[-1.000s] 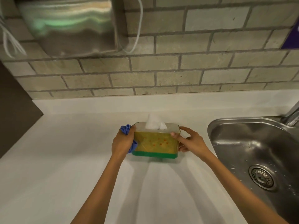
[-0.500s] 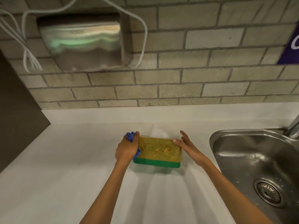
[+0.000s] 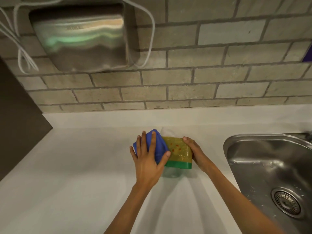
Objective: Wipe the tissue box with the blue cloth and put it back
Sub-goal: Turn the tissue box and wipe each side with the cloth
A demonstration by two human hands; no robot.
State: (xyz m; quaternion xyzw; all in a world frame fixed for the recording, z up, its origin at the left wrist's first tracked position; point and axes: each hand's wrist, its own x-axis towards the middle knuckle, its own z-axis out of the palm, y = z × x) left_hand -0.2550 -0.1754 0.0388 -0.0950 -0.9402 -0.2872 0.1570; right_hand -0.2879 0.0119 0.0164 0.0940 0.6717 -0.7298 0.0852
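Observation:
The tissue box [image 3: 179, 152] is yellow with red specks and a green base, wrapped in clear film, tipped back on the white counter [image 3: 76, 174]. A bit of white tissue [image 3: 166, 131] pokes out behind it. My left hand [image 3: 148, 159] lies flat with spread fingers on the blue cloth [image 3: 157, 146], pressing it against the box's left half. The box's right end is gripped by my right hand [image 3: 195, 152], thumb on top.
A steel sink [image 3: 270, 174] with a drain [image 3: 287, 202] lies at the right, close to my right forearm. On the brick wall above hangs a steel hand dryer [image 3: 81, 38] with white cables. A dark panel [image 3: 18, 105] borders the counter on the left.
My left hand moved from the box's left end onto its face, opening flat and spreading the blue cloth over it. The box tipped back; the right hand closed on its right end.

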